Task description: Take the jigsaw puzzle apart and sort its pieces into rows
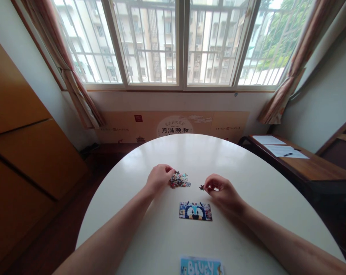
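A small heap of loose jigsaw puzzle pieces (181, 181) lies on the white round table (150, 236). My left hand (160, 177) reaches to the heap's left edge, its fingers closed at a dark puzzle piece (177, 172) on the upper side. To the right of the heap, my right hand (220, 188) pinches another dark puzzle piece (202, 187) between thumb and finger, close to the tabletop. Nearer to me lies a rectangular picture (195, 211) of a blue cartoon dog's face, between my forearms.
A light blue "BLUEY" package (202, 266) is cut off at the bottom of the view. Beyond the table stands a printed cardboard panel (124, 128) under barred windows. At right, a wooden side table (313, 164) holds papers (287, 151) and dark pens; an orange-brown cabinet (26, 160) stands at left.
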### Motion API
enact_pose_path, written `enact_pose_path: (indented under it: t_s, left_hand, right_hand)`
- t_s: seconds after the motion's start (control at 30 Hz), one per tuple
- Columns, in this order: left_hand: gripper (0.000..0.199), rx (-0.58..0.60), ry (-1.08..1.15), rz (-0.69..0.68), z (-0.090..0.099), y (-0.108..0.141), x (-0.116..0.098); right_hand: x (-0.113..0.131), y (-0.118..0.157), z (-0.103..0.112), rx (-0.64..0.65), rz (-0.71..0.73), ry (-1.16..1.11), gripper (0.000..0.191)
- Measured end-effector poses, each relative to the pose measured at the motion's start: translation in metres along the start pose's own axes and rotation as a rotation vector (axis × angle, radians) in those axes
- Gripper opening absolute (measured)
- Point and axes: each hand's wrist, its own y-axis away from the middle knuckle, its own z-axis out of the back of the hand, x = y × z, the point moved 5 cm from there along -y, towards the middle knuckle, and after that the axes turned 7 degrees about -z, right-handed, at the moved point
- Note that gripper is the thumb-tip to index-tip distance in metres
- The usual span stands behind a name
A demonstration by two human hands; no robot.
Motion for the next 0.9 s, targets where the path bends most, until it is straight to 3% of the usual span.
enact_pose_path:
  t_s: [0.27, 0.43, 0.6, 0.9]
  left_hand:
    - [0.025, -0.024, -0.179, -0.003, 0.01, 0.003, -0.008]
    - [0.02, -0.062, -0.189, -0.275, 0.009, 0.018, -0.045]
    - [0.026, 0.075, -0.161, -0.577, -0.012, 0.043, -0.085]
    - [0.019, 0.136, -0.212, -0.733, -0.015, 0.051, -0.097]
  right_hand:
    - [0.001, 0.0, 0.001, 0.006, 0.009, 0.018, 0.008]
    - [-0.004, -0.001, 0.0, -0.004, -0.081, -0.112, 0.01]
    - [0.0, 0.0, -0.001, 0.002, -0.242, -0.306, 0.023]
    - [0.006, 0.003, -0.007, 0.04, -0.372, -0.527, 0.027]
